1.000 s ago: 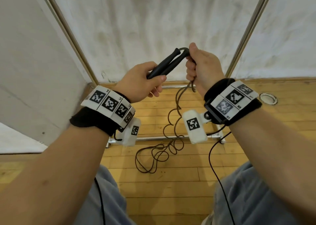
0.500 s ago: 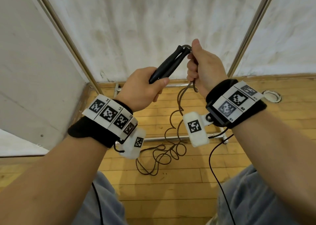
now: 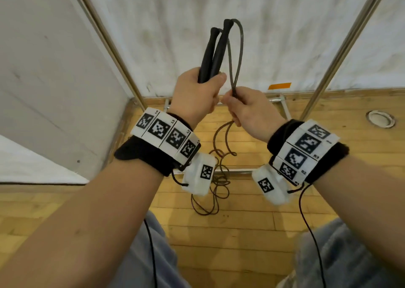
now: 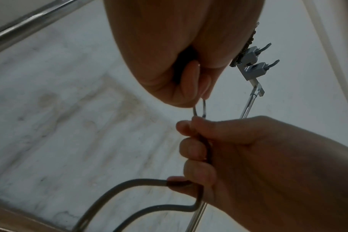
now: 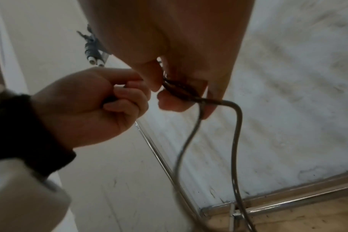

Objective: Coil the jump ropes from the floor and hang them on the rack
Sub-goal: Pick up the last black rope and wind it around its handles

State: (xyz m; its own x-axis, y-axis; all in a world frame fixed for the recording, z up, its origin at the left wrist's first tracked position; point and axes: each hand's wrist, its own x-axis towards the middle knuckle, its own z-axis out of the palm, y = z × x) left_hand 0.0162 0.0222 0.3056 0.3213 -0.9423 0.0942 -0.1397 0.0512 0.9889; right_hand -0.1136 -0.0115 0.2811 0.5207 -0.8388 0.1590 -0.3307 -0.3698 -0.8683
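Note:
My left hand (image 3: pixel 197 97) grips the two black handles (image 3: pixel 215 51) of a jump rope together, their tips pointing up. From the tips the dark rope (image 3: pixel 237 53) arches over and comes down doubled into my right hand (image 3: pixel 247 112), which grips both strands just right of the left hand. Below the fist the rope falls to a loose tangle (image 3: pixel 219 178) on the wooden floor. In the left wrist view the right hand (image 4: pixel 248 157) is curled round the rope (image 4: pixel 129 183). The right wrist view shows two strands (image 5: pixel 236 125) hanging from the fingers.
The rack's slanted metal posts (image 3: pixel 105 36) (image 3: pixel 346 42) rise on both sides, and its base bar (image 3: pixel 238 172) lies on the floor. Grey hooks (image 4: pixel 252 62) sit at the top of a post. A round floor socket (image 3: pixel 380 118) is at right. A white wall stands behind.
The handles swung from slanting right to nearly upright. My right hand slid from the handle tips down the rope to beside my left hand, leaving a loop above.

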